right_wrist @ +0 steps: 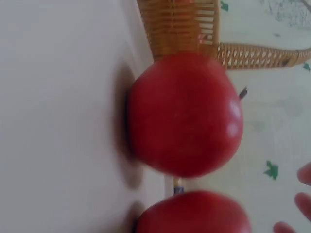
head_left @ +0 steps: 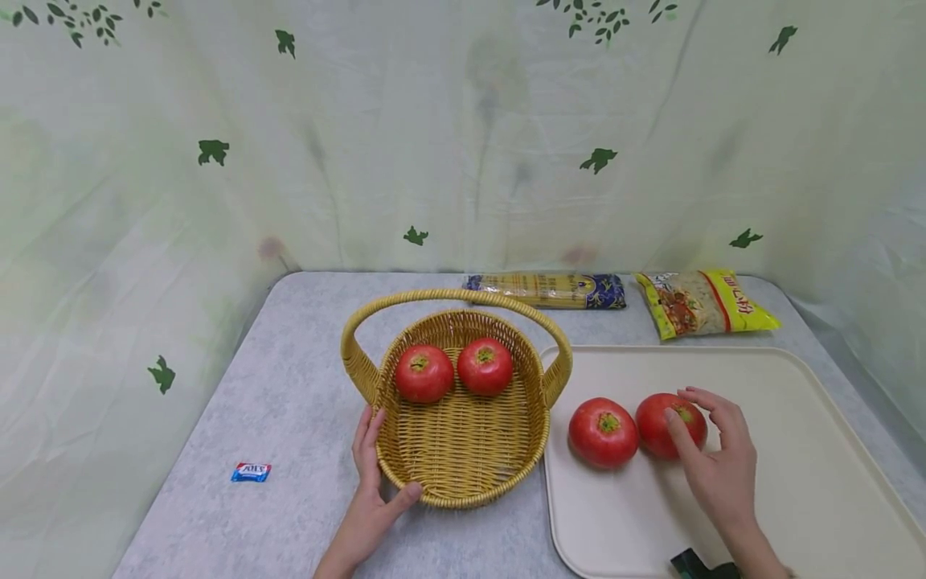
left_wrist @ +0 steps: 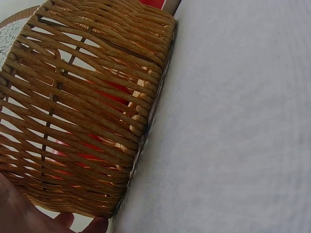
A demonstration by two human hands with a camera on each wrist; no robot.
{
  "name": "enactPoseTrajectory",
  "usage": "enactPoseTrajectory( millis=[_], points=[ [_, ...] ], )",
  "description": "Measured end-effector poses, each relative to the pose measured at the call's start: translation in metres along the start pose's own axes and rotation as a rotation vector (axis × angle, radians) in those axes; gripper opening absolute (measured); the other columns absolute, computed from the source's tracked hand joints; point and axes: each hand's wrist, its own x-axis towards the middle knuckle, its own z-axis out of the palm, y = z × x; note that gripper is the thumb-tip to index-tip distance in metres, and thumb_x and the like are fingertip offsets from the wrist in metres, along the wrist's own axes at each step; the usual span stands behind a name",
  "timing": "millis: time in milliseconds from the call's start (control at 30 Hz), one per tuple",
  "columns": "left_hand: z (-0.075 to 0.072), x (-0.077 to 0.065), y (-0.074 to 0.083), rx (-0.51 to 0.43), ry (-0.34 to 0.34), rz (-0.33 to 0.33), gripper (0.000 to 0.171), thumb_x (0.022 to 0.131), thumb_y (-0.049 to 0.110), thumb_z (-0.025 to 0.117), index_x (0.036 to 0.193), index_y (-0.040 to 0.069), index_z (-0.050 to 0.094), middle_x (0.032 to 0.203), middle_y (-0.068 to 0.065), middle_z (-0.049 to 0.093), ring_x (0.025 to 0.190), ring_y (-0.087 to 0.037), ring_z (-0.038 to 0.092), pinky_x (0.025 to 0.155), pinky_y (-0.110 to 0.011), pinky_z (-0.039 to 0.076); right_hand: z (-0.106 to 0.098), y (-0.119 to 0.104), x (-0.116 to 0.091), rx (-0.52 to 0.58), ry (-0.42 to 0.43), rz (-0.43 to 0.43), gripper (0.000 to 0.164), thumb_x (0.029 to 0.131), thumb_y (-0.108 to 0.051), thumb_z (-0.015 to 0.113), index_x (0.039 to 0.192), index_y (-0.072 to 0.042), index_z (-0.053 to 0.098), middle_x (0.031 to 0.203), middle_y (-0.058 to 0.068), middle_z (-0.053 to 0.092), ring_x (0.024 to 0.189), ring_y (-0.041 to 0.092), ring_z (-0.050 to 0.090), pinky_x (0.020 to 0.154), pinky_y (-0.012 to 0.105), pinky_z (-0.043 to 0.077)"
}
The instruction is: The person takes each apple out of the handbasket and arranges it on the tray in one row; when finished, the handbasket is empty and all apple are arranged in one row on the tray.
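Between left grip (head_left: 370, 497), holding basket (head_left: 466, 450), and spread, empty right grip (head_left: 722, 466) sits a tomato (head_left: 602, 438).

candy (head_left: 251, 472): blue-red wrapper, on table (head_left: 304, 370), left side | noodle pack (head_left: 550, 290): flat along back edge | yellow bag (head_left: 705, 304): right of noodle pack, apart | curtain (head_left: 405, 145): pale, green leaf prints, behind table

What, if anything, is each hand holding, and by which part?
The left hand holds the basket by its near-left side. The right hand holds nothing, hovering open over the right-hand red fruit on the tray.
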Motion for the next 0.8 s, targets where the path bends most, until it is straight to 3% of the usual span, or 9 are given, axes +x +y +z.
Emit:
enactPoseTrajectory(
  millis=[67, 233, 467, 633, 800],
  points=[
    [0.000, 0.000, 0.000, 0.004, 0.003, -0.003, 0.099, 0.084, 0.000, 0.068, 0.153, 0.025, 0.002, 0.152, 0.012, -0.018, 0.138, -0.022, -0.017, 0.099, -0.065, 0.001, 0.002, -0.009, -0.001, 0.031, 0.022, -0.065, 0.032, 0.083, -0.004, 0.072, 0.114, -0.003, 0.065, 0.119, 0.006, 0.058, 0.114, 0.010, 0.046, 0.092, 0.019, 0.035],
    [0.000, 0.000, 0.000, 0.015, 0.010, -0.014, 0.099, 0.084, 0.001, 0.068, 0.153, 0.026, 0.003, 0.152, 0.012, -0.018, 0.138, -0.021, -0.016, 0.100, -0.064, 0.002, 0.006, -0.046, -0.002, 0.098, -0.025, -0.146, 0.031, 0.078, 0.009, 0.071, 0.108, 0.002, 0.065, 0.112, 0.012, 0.061, 0.109, 0.008, 0.051, 0.088, 0.015, 0.039],
    [0.001, 0.001, 0.001, 0.012, 0.012, -0.027, 0.097, 0.084, 0.001, 0.067, 0.153, 0.026, 0.003, 0.152, 0.013, -0.018, 0.138, -0.020, -0.016, 0.100, -0.064, 0.002, 0.021, -0.076, -0.007, 0.226, -0.108, -0.275, 0.038, 0.071, 0.017, 0.071, 0.105, 0.001, 0.066, 0.104, 0.012, 0.065, 0.098, 0.011, 0.057, 0.081, 0.018, 0.045],
    [0.001, 0.001, 0.002, 0.006, 0.013, -0.028, 0.096, 0.085, 0.001, 0.067, 0.153, 0.025, 0.004, 0.152, 0.013, -0.017, 0.138, -0.021, -0.016, 0.100, -0.064, 0.001, 0.033, -0.107, -0.008, 0.372, -0.165, -0.374, 0.033, 0.069, 0.019, 0.068, 0.097, 0.003, 0.067, 0.095, 0.014, 0.066, 0.088, 0.016, 0.059, 0.077, 0.020, 0.048],
    [0.001, 0.000, 0.002, 0.007, 0.014, -0.027, 0.096, 0.085, 0.001, 0.067, 0.153, 0.025, 0.004, 0.152, 0.013, -0.017, 0.138, -0.020, -0.016, 0.100, -0.064, 0.001, 0.046, -0.139, -0.006, 0.449, -0.232, -0.473, 0.024, 0.073, 0.013, 0.068, 0.093, 0.001, 0.068, 0.091, 0.010, 0.067, 0.081, 0.017, 0.059, 0.072, 0.022, 0.048]
  ],
)
